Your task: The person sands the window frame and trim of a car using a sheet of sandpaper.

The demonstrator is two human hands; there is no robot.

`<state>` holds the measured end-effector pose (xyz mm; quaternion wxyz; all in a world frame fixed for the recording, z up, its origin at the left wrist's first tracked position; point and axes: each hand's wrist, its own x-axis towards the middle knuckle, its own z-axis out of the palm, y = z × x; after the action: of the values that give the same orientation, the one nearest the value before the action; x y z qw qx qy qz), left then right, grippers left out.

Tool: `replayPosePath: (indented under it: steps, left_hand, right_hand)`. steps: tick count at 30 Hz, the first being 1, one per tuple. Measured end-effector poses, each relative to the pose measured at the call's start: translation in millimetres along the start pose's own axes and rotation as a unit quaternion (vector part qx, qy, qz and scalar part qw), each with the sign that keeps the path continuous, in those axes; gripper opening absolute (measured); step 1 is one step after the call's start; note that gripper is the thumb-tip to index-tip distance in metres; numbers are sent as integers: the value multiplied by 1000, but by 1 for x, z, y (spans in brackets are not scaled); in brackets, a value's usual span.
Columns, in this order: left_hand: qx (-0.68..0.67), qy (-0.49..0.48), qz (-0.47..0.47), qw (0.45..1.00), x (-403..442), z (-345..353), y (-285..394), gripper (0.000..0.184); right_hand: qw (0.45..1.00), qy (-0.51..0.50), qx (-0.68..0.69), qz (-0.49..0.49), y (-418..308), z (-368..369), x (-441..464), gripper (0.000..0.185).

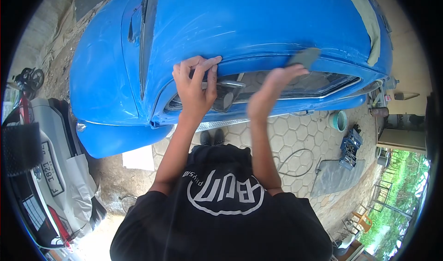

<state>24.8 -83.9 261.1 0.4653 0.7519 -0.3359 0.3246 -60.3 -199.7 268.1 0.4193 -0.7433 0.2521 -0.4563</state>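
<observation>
A blue car body [194, 25] with white scuffs on its paint fills the upper part of the view. My left hand [197, 81] rests on the roof edge above the window opening [258, 83], its fingers bent and apart, with nothing seen in them. To its right is my right hand [279, 85], blurred, holding a thin grey-green sheet [304, 57] by its fingertips against the roof edge. The sheet looks like sandpaper, though its surface is blurred. Pale tape or paper [367, 21] runs down the roof at the right.
A silver car [50, 150] stands at the left. Hexagonal paving [295, 134] lies below the blue car. On it are a green bucket [338, 121], a blue toolbox [350, 148], a loop of cable [295, 164] and a flat grey panel [337, 177].
</observation>
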Motion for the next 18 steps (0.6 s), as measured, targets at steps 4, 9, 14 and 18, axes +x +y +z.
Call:
replayPosePath:
  steps: [4, 9, 14, 18]
  left_hand:
    - [11, 11, 4, 1000, 1, 6, 2, 23]
    - [6, 1, 1, 1000, -1, 5, -1, 19]
    - [-10, -4, 1, 1000, 0, 3, -1, 23]
    - [-23, -11, 3, 1000, -1, 2, -3, 26]
  right_hand:
    - [997, -68, 0, -30, -18, 27, -30, 76]
    - [999, -9, -39, 35, -24, -5, 16, 78]
    - [998, 25, -49, 37, -24, 8, 17, 78]
    - [994, 88, -52, 42, -10, -3, 38, 78]
